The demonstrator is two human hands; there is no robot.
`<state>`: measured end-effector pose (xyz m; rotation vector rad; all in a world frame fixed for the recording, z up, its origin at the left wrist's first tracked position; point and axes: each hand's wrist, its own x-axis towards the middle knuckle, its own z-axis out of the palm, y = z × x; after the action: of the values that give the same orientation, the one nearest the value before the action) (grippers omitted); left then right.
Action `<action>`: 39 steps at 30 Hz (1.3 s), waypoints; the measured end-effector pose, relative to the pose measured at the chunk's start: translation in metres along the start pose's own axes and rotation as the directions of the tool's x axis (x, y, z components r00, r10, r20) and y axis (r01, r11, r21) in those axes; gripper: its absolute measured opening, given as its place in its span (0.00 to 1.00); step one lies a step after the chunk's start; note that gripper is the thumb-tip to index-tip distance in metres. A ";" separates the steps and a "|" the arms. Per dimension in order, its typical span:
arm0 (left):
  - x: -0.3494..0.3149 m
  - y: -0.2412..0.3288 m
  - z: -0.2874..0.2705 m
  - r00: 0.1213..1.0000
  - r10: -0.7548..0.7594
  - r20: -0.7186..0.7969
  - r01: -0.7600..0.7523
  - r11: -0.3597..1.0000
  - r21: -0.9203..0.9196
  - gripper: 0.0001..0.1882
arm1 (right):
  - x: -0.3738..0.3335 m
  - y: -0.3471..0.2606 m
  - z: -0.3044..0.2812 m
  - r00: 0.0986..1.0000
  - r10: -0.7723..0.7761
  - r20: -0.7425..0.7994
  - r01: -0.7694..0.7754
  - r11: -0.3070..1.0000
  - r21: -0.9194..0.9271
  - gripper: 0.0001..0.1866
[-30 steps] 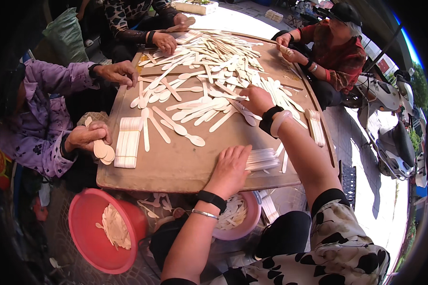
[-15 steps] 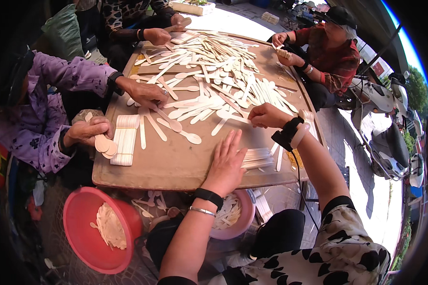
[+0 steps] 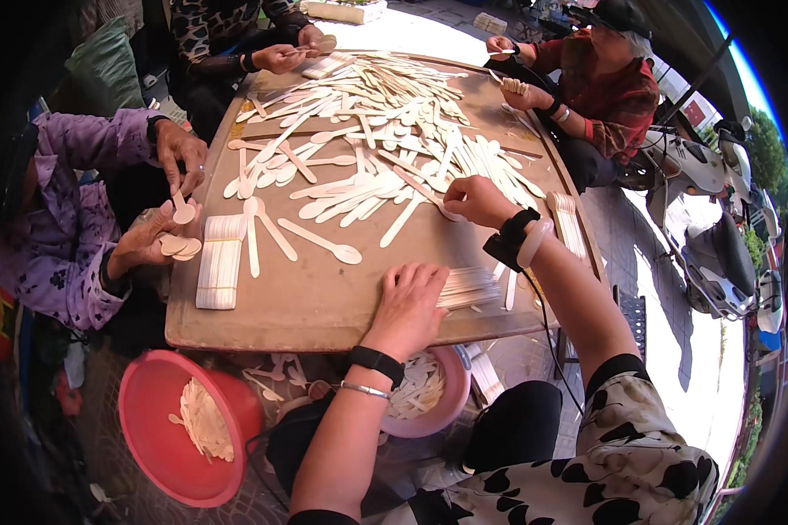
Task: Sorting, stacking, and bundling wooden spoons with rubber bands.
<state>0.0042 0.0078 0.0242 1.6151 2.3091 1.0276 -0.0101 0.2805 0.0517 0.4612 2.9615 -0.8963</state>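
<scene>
My left hand (image 3: pixel 409 304) rests low on the table, its fingers curled over the left end of a stack of wooden spoons (image 3: pixel 469 287). That covered end of the stack is hidden. Up and to the right, at the near edge of a loose heap of wooden spoons (image 3: pixel 359 194), my right hand (image 3: pixel 480 201) is closed in a pinch. A pale spoon end (image 3: pixel 452 213) shows at its fingertips; the rest of that spoon is hard to make out.
Banded spoon bundles lie at the left (image 3: pixel 223 262) and right (image 3: pixel 569 223) of the brown table (image 3: pixel 324 302). A red basin (image 3: pixel 149 437) and a pink basin (image 3: pixel 451 411) hold wooden pieces below. Three people sit around the table handling spoons. Scooters (image 3: pixel 709 227) stand at the right.
My left hand's fingers have curled in from a flatter pose. My right hand has risen slightly, and the spoon across its fingertips shows less. The person at left has drawn a spoon back to the other hand.
</scene>
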 end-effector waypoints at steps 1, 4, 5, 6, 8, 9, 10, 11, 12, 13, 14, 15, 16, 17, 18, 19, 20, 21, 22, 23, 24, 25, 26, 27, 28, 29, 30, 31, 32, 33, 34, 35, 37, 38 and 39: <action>0.000 0.000 0.001 1.000 -0.001 0.003 0.001 1.000 0.003 0.32 | 0.009 0.001 0.008 0.994 -0.029 -0.102 0.023 0.998 -0.063 0.10; -0.001 -0.001 0.002 0.999 0.003 -0.039 -0.001 0.999 0.053 0.32 | 0.028 -0.004 0.019 0.989 -0.033 -0.146 -0.007 0.964 -0.265 0.10; -0.001 -0.001 0.002 1.000 -0.004 -0.020 0.004 1.000 0.009 0.32 | 0.035 -0.006 0.023 0.996 0.027 -0.089 -0.051 0.961 -0.272 0.10; -0.001 -0.002 0.002 1.000 -0.010 -0.002 0.010 0.999 -0.036 0.32 | 0.038 -0.009 0.024 0.996 0.025 -0.087 -0.048 0.962 -0.270 0.10; -0.001 -0.004 0.001 1.000 -0.006 -0.002 0.005 0.999 -0.047 0.32 | 0.042 -0.014 0.024 0.994 0.100 -0.039 -0.107 0.956 -0.274 0.10; -0.001 -0.004 0.001 1.000 0.002 -0.002 -0.002 0.998 -0.060 0.32 | 0.043 -0.013 0.023 0.994 0.101 -0.039 -0.108 0.956 -0.274 0.10; -0.001 -0.004 0.001 1.000 0.003 -0.002 -0.003 0.998 -0.062 0.32 | 0.043 -0.012 0.021 0.993 0.099 -0.057 -0.111 0.959 -0.262 0.10; 0.000 -0.003 0.002 1.000 0.010 -0.007 -0.011 0.998 -0.060 0.32 | 0.042 -0.009 0.018 0.992 0.098 -0.076 -0.114 0.962 -0.250 0.10; 0.000 -0.003 0.001 1.000 0.012 -0.012 -0.013 0.998 -0.056 0.32 | 0.040 -0.013 0.015 0.993 0.096 -0.074 -0.112 0.962 -0.251 0.10; -0.001 -0.003 0.000 1.000 0.010 -0.014 -0.011 0.998 -0.057 0.32 | 0.037 -0.016 0.009 0.980 0.196 -0.039 -0.196 0.980 0.018 0.09; -0.001 -0.003 0.000 1.000 0.007 -0.015 -0.008 0.998 -0.056 0.32 | 0.033 -0.017 0.004 0.959 0.283 0.020 -0.277 0.919 0.280 0.09; -0.001 -0.002 -0.001 1.000 0.008 -0.016 -0.009 0.998 -0.056 0.31 | 0.025 -0.015 0.001 0.986 0.166 -0.005 -0.141 0.853 0.502 0.07; -0.001 -0.002 -0.001 1.000 0.011 -0.019 -0.012 0.998 -0.057 0.31 | 0.021 -0.015 -0.001 0.986 0.166 -0.008 -0.140 0.855 0.500 0.07; -0.002 -0.003 -0.001 1.000 0.011 -0.026 -0.012 0.999 -0.050 0.31 | 0.017 -0.015 -0.004 0.988 0.156 0.006 -0.126 0.775 0.619 0.07; -0.001 -0.003 0.000 0.999 0.013 -0.032 -0.015 0.999 -0.045 0.31 | 0.013 -0.016 -0.006 0.989 0.147 0.017 -0.113 0.679 0.726 0.07; -0.001 -0.003 0.000 0.999 0.018 -0.035 -0.020 0.999 -0.046 0.31 | 0.008 -0.020 -0.007 0.987 0.162 0.003 -0.103 0.614 0.782 0.07; -0.001 -0.002 -0.001 0.999 0.016 -0.035 -0.018 0.999 -0.044 0.31 | 0.005 -0.019 -0.006 0.987 0.162 -0.002 -0.100 0.617 0.781 0.07; 0.000 -0.002 0.000 0.999 0.020 -0.037 -0.021 0.999 -0.044 0.30 | 0.003 -0.018 -0.008 0.991 0.131 0.024 -0.098 0.593 0.800 0.06; 0.002 -0.001 0.000 0.999 0.030 -0.040 -0.032 0.998 -0.046 0.30 | 0.000 -0.017 -0.011 0.994 0.099 0.049 -0.097 0.568 0.818 0.06; 0.002 -0.001 0.001 0.999 0.028 -0.031 -0.029 0.999 -0.045 0.30 | -0.003 -0.016 -0.010 0.992 0.121 0.039 -0.102 0.568 0.816 0.06; 0.001 -0.001 -0.001 1.000 0.018 -0.024 -0.019 0.999 -0.037 0.30 | -0.004 -0.019 -0.009 0.994 0.101 0.050 -0.098 0.561 0.822 0.05; 0.000 -0.001 -0.002 0.999 0.021 -0.030 -0.022 0.999 -0.030 0.30 | -0.004 -0.019 -0.006 0.995 0.087 0.053 -0.093 0.564 0.821 0.05; -0.001 -0.001 -0.004 1.000 0.014 -0.026 -0.015 0.999 -0.032 0.30 | -0.002 -0.018 -0.004 0.996 0.073 0.056 -0.087 0.566 0.820 0.04; -0.001 -0.001 -0.003 1.000 0.008 -0.019 -0.009 0.999 -0.038 0.30 | -0.004 -0.018 -0.002 0.997 0.059 0.055 -0.078 0.560 0.825 0.04; -0.002 -0.001 -0.003 1.000 0.012 -0.023 -0.012 0.999 -0.036 0.30 | -0.005 -0.019 -0.001 0.997 0.056 0.051 -0.073 0.561 0.824 0.04; -0.002 -0.002 -0.003 1.000 0.010 -0.021 -0.010 0.999 -0.037 0.30 | -0.006 -0.020 0.000 0.997 0.060 0.045 -0.071 0.575 0.815 0.04; -0.002 -0.001 -0.001 1.000 0.009 -0.017 -0.010 0.999 -0.041 0.31 | -0.008 -0.020 0.000 0.997 0.067 0.040 -0.071 0.589 0.805 0.04; -0.001 -0.001 -0.001 1.000 0.013 -0.018 -0.013 0.999 -0.041 0.31 | -0.008 -0.018 0.001 0.996 0.073 0.045 -0.080 0.598 0.798 0.04; -0.001 -0.001 0.000 1.000 0.016 -0.020 -0.016 0.999 -0.040 0.31 | -0.009 -0.017 0.001 0.996 0.073 0.042 -0.078 0.599 0.797 0.04; -0.001 -0.001 0.001 1.000 0.017 -0.021 -0.018 0.999 -0.038 0.31 | -0.009 -0.017 0.001 0.997 0.072 0.041 -0.076 0.595 0.800 0.04; -0.001 -0.001 0.002 1.000 0.019 -0.021 -0.020 0.999 -0.039 0.31 | -0.010 -0.016 0.001 0.997 0.071 0.040 -0.074 0.591 0.803 0.05; -0.001 -0.001 0.002 0.999 0.024 -0.021 -0.024 0.999 -0.038 0.31 | -0.011 -0.015 0.001 0.997 0.073 0.039 -0.074 0.593 0.802 0.05; -0.002 -0.002 0.002 1.000 0.022 -0.022 -0.022 0.999 -0.033 0.31 | -0.012 -0.020 0.001 0.996 0.076 0.044 -0.081 0.616 0.783 0.04; -0.003 -0.003 0.003 0.999 0.025 -0.032 -0.026 0.999 -0.030 0.31 | -0.011 -0.020 0.001 0.996 0.074 0.045 -0.082 0.616 0.784 0.04; -0.005 -0.004 0.004 0.999 0.027 -0.041 -0.028 0.999 -0.027 0.32 | -0.011 -0.020 0.001 0.996 0.074 0.042 -0.078 0.597 0.799 0.06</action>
<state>0.0048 0.0046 0.0179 1.6353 2.2932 1.1034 -0.0049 0.2609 0.0630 0.5634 2.3023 -2.1984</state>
